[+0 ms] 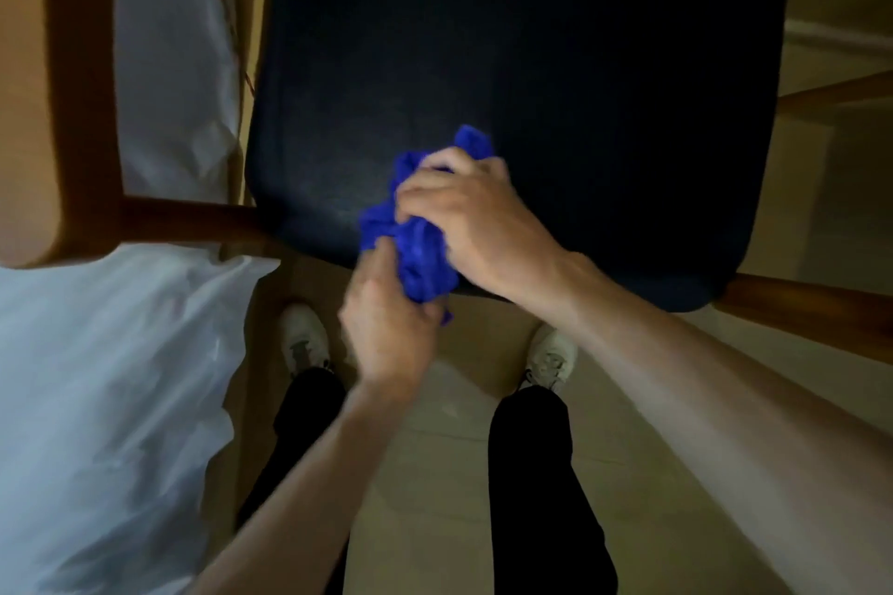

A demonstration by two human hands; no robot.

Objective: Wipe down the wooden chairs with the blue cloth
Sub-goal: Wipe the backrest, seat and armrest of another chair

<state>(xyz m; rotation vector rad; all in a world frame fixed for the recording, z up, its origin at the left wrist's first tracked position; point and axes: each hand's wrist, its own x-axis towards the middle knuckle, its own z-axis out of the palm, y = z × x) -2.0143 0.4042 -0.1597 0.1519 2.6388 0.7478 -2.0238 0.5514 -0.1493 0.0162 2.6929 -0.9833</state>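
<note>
Both hands bunch blue cloth (415, 251) at near edge of dark seat (507, 63): right hand (473, 208) fingers curled over it, left hand (391, 329) fingers pinching lower end. Wooden frame (797, 309) likely unwiped; most work seems left.

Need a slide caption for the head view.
Both hands, left and right, bunch the blue cloth over the chair's dark seat.

No readable txt, labels or nos. anywhere (frame dim and blurred).
</note>
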